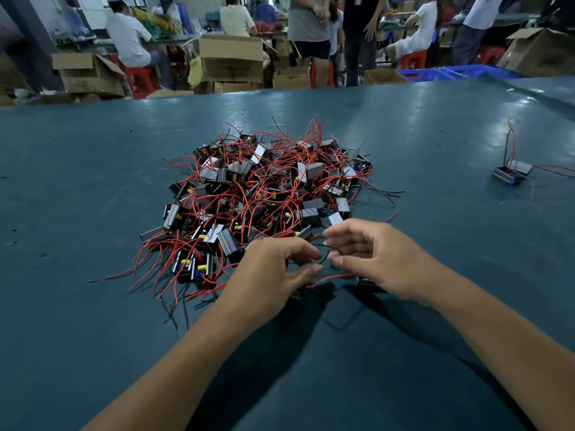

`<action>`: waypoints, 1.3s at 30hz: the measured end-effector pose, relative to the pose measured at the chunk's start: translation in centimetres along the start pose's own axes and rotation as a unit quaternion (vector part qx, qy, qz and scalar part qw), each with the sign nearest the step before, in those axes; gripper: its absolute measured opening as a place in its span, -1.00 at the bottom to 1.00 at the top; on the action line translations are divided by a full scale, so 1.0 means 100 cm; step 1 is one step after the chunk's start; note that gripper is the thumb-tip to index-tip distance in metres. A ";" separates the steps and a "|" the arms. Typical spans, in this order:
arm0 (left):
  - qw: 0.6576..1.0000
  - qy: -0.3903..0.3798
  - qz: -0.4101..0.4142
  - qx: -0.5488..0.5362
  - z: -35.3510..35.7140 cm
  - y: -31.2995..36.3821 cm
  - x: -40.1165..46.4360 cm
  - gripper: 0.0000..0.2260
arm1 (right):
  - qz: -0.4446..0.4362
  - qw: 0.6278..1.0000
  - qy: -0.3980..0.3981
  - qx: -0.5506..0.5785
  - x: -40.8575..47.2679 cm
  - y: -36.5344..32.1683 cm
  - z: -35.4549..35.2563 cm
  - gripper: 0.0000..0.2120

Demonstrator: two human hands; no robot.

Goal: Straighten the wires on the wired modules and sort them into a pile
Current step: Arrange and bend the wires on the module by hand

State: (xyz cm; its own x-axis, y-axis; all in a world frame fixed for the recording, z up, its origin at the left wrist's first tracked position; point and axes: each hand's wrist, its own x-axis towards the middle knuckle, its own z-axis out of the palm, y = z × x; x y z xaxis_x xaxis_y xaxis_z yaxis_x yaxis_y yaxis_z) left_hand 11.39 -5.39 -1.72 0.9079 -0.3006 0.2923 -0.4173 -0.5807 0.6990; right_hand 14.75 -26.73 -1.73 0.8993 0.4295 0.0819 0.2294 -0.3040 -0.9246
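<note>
**A:** So, where's the module the person is working on? Below center of the frame, the left hand [273, 269] and right hand [373, 259] are nearly touching, and both pinch a thin black wire [325, 258] between them.

**B:** Yeah, each grip is closed on that wire. A red wire [337, 277] runs just under the fingers. The module's body seems tucked under the left hand, mostly hidden, so hard to say.

**A:** How would it handle?

**B:** Probably light, with a hard little block and springy, kinked leads. Best guess: hold the block and stroke the wire outward, not yanking at the joint.

**A:** And the rest?

**B:** Tangled heap of modules [264, 194] mid-frame on the green worktop [93, 188]; two sorted modules [511, 174] sit well apart at the right edge.
</note>
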 end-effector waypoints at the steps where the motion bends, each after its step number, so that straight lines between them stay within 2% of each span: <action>1: 1.000 0.002 0.005 0.003 0.001 0.000 0.000 -0.93 | 0.010 1.000 -0.010 -0.003 -0.001 0.000 0.000 -0.71; 8: 1.000 0.013 -0.007 -0.005 0.003 -0.002 -0.001 -0.92 | -0.004 0.997 0.069 -0.033 0.000 0.000 0.001 -0.91; 15: 1.000 0.011 0.011 0.004 0.000 0.002 0.000 -0.94 | -0.043 0.994 0.066 -0.078 -0.002 0.003 0.001 -0.89; 18: 0.999 0.009 0.025 0.022 0.000 0.004 0.001 -0.95 | -0.049 0.996 0.057 -0.051 -0.002 0.000 0.002 -0.97; 21: 0.999 0.007 0.032 0.033 0.002 0.005 0.002 -0.94 | -0.067 0.997 0.036 -0.021 -0.005 -0.003 0.004 -0.85; 24: 0.999 0.012 0.037 0.035 0.002 0.005 0.001 -0.94 | -0.083 0.994 0.050 -0.041 -0.006 -0.003 0.007 -0.91; 28: 0.999 0.014 0.038 0.032 0.001 0.004 0.001 -0.93 | -0.059 0.993 0.090 -0.039 -0.006 0.000 0.009 -0.86; 35: 0.999 0.009 0.038 0.036 0.001 0.003 0.001 -0.92 | -0.025 0.996 0.085 -0.005 -0.005 -0.003 0.008 -0.79; 39: 0.999 0.009 0.023 0.039 0.002 0.002 0.001 -0.93 | -0.029 0.996 0.086 -0.004 -0.003 -0.002 0.007 -0.86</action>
State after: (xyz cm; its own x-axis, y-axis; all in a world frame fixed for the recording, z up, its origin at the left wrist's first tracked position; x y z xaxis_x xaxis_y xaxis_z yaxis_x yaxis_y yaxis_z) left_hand 11.37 -5.64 -1.69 0.8884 -0.3146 0.3344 -0.4591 -0.6238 0.6326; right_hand 14.11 -26.18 -1.82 0.9350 0.2941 0.1980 0.2849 -0.2909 -0.9134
